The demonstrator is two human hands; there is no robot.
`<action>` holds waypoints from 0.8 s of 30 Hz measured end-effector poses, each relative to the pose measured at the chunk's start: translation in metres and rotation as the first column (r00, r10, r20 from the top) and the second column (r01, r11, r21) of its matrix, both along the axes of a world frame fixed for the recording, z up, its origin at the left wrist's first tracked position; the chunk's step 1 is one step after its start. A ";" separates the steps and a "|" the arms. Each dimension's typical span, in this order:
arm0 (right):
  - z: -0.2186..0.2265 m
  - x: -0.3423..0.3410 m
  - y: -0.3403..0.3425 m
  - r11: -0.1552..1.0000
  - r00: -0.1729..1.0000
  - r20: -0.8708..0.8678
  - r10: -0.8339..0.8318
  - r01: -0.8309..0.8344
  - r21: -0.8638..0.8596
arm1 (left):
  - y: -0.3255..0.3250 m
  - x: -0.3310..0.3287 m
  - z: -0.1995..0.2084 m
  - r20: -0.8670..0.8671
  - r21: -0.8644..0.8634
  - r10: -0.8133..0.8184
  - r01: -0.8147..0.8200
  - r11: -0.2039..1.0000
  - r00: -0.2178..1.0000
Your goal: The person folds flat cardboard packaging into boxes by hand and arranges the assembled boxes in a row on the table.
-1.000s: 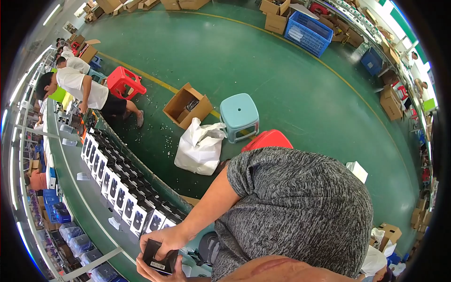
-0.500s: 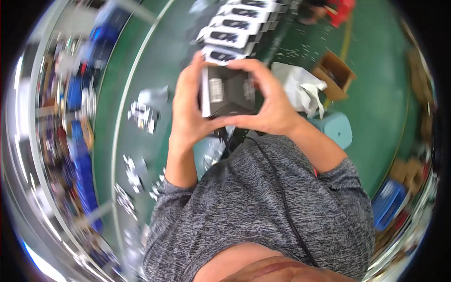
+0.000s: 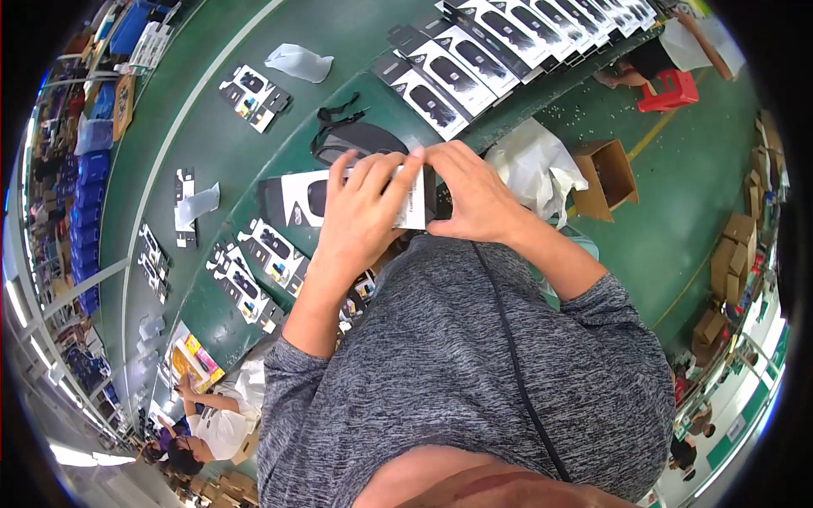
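Note:
A black and white printed carton (image 3: 296,199) lies lengthwise before my chest, with a dark flap sticking out at its left end. Over its middle my left hand (image 3: 362,207) is closed, fingers bent across the printed face. My right hand (image 3: 478,193) grips the dark right end between thumb and fingers. The fingertips of the two hands meet near the carton's far edge. Just beyond the carton, a dark grey oval case (image 3: 360,142) rests on the green table, next to a black strap (image 3: 339,114).
Rows of similar cartons (image 3: 483,59) stand at the far right. Flat cartons (image 3: 275,254) and plastic bags (image 3: 299,63) lie leftward. A white bag (image 3: 535,165), an open cardboard box (image 3: 605,178) and a red stool (image 3: 669,91) are at right. Co-workers (image 3: 220,427) sit nearby.
The carton has turned from end-on to lengthwise. My left hand has shifted from its side to over its face. The view has swung, now showing the oval case and more table.

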State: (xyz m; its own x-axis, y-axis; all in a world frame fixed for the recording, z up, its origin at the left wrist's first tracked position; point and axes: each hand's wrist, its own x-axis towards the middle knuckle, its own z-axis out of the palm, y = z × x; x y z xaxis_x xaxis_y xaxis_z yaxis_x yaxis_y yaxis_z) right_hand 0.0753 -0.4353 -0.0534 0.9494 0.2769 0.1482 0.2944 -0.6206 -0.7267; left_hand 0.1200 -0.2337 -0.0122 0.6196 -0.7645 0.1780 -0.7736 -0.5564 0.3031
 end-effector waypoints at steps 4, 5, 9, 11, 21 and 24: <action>-0.031 0.000 -0.020 0.981 0.997 -0.018 -0.071 0.073 0.179 | -0.019 0.012 -0.026 -0.065 0.000 0.080 -0.081 0.997 0.995; -0.043 -0.001 -0.029 0.959 0.993 -0.059 -0.102 0.114 0.261 | -0.030 0.017 -0.031 -0.067 0.047 0.079 -0.076 0.996 0.995; -0.090 -0.004 -0.097 0.973 0.981 -0.157 -0.114 0.142 0.180 | -0.090 0.056 -0.063 0.077 0.065 0.024 -0.029 0.997 0.997; -0.106 -0.007 -0.132 0.937 0.943 -0.323 -0.086 0.186 0.294 | -0.134 0.084 -0.080 0.099 0.030 -0.038 0.035 0.999 0.994; -0.173 -0.025 -0.247 0.836 0.769 -0.607 -0.202 0.458 0.302 | -0.234 0.154 -0.168 0.074 0.287 -0.318 0.286 0.914 0.945; -0.196 -0.040 -0.271 0.837 0.717 -0.667 -0.203 0.481 0.263 | -0.241 0.129 -0.168 -0.118 0.059 0.157 -0.151 0.987 0.981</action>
